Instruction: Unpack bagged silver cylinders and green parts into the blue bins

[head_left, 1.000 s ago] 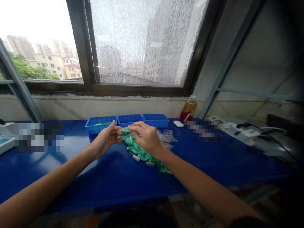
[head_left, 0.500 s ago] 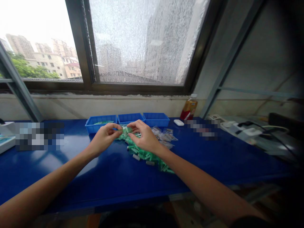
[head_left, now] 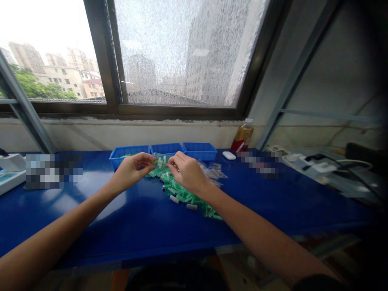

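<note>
My left hand (head_left: 133, 171) and my right hand (head_left: 188, 173) meet above a heap of small green and white parts (head_left: 184, 197) on the blue table (head_left: 145, 226). Both hands pinch the two ends of a small clear bag with green parts in it (head_left: 159, 165). Fingers of each hand are curled closed on the bag. A loose pile of clear bags (head_left: 214, 171) lies just right of my right hand.
Three blue trays (head_left: 198, 150) stand in a row behind the hands, under the window. An orange bottle (head_left: 242, 138) and a small white case (head_left: 228, 155) sit to the right. Cables and devices (head_left: 318, 165) crowd the far right; a white device (head_left: 10, 171) sits at the far left.
Both hands have drawn slightly nearer the trays and closer together, and the bag they hold now hangs between the fingertips rather than lying flat over the heap.
</note>
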The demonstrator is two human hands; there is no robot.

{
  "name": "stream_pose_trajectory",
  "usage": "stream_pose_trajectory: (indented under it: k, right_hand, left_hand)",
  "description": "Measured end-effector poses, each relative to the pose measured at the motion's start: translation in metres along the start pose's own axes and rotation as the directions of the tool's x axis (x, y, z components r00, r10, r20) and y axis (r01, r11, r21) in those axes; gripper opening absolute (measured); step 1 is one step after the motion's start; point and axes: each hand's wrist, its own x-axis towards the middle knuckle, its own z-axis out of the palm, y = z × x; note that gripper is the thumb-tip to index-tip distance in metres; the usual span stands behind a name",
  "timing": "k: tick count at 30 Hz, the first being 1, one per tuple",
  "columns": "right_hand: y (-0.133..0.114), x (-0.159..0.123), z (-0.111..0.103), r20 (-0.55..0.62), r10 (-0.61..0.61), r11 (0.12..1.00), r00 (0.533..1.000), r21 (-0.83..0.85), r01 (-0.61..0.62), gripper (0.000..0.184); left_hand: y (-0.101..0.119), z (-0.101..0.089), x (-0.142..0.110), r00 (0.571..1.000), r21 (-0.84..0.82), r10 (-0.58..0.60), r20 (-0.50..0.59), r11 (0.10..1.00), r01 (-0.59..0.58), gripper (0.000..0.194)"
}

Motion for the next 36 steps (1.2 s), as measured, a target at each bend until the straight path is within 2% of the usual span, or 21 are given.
stream_pose_trajectory:
  k: [6,9,13,16,19,23,25,27,30,33,34,36]
  right_hand:
    - [0.001,0.001,-0.001,0.044,-0.145,0.977,0.988,-0.152,0.150,0.014]
    - [0.000,0.001,-0.002,0.042,-0.171,0.969,0.984,-0.172,0.176,0.015]
    - [0.000,0.000,-0.002,-0.026,-0.114,0.989,0.993,-0.097,0.111,0.016]
    - [0.002,-0.001,0.000,-0.077,-0.065,0.998,0.995,-0.008,0.065,0.014]
    - [0.003,-0.001,0.001,-0.093,-0.050,0.999,0.994,0.008,0.051,0.013]
    - [0.003,-0.001,-0.001,-0.102,-0.046,0.999,0.994,0.009,0.047,0.014]
    - [0.001,-0.001,-0.002,-0.092,-0.023,0.998,0.995,0.063,0.029,0.014]
    - [-0.001,0.000,-0.001,-0.082,0.022,0.984,0.996,0.179,-0.007,0.010]
    - [-0.004,0.000,0.006,-0.063,0.180,0.894,0.982,0.426,-0.137,0.005]
    - [-0.008,0.001,0.013,0.008,0.405,0.696,0.914,0.646,-0.314,0.022]
    - [-0.009,0.001,0.015,0.058,0.446,0.623,0.893,0.696,-0.357,0.027]
    - [-0.012,0.002,0.016,0.188,0.443,0.507,0.876,0.754,-0.418,0.025]
  left_hand:
    - [0.002,0.001,0.000,0.994,-0.048,-0.099,-0.049,0.994,0.096,0.027]
    - [0.006,0.003,-0.001,0.992,-0.074,-0.110,-0.056,0.992,0.106,0.027]
    - [0.008,0.004,-0.002,0.996,-0.087,-0.051,-0.078,0.995,0.045,0.016]
    - [0.006,0.004,-0.001,0.995,-0.095,-0.028,-0.097,0.995,0.018,0.015]
    - [0.002,0.004,-0.001,0.995,-0.127,-0.022,-0.098,0.992,0.009,0.021]
    - [-0.001,0.005,-0.002,0.998,-0.156,-0.059,-0.012,0.986,0.056,0.042]
    - [0.000,0.007,-0.003,0.997,-0.153,-0.072,0.014,0.985,0.073,0.047]
    - [0.001,0.010,-0.004,0.996,-0.167,-0.075,0.037,0.983,0.080,0.042]
    - [0.002,0.011,-0.004,0.996,-0.201,-0.063,0.067,0.977,0.075,0.028]
    - [0.002,0.010,-0.004,0.995,-0.209,-0.056,0.085,0.975,0.072,0.020]
    - [0.002,0.010,-0.005,0.994,-0.208,-0.057,0.090,0.975,0.075,0.018]
    - [0.002,0.009,-0.005,0.994,-0.201,-0.058,0.094,0.977,0.076,0.016]
